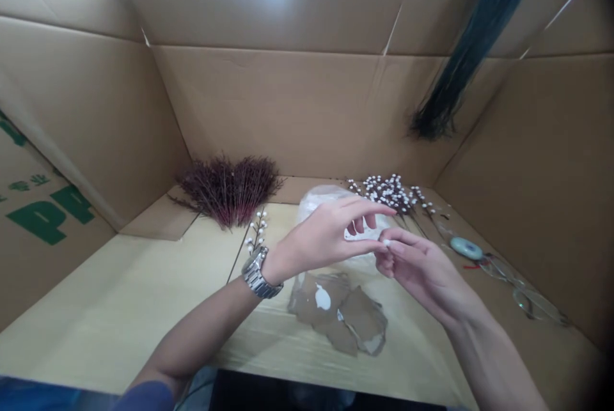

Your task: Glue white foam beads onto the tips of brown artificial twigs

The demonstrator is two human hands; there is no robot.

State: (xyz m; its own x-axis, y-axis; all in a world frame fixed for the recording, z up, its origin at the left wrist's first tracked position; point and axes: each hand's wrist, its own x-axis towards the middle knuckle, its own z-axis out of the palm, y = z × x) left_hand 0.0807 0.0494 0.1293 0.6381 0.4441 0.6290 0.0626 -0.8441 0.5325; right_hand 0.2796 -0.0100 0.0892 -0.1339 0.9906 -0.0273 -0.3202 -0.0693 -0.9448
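My right hand [417,267] is closed in a pinch, with a small white berry [386,243] at its fingertips. My left hand [330,232], with a metal watch on the wrist, reaches across from the left. Its thumb tip meets the right fingertips by the berry, while its fingers curve well apart from the thumb. Behind both hands lies a clear plastic bag [319,197]. Below them is a torn piece of brown cardboard [336,309] with a white patch on it. A single white-berry stem [258,232] lies beyond the left wrist, partly hidden by the arm.
Dark red twigs [230,190] lie in a bundle at the back left. White-berried branches [393,197] are at the back right. Along the right wall are a round light-blue object [466,248] and glasses [537,305]. Dark green strands [474,46] hang above; cardboard walls [268,110] surround the table.
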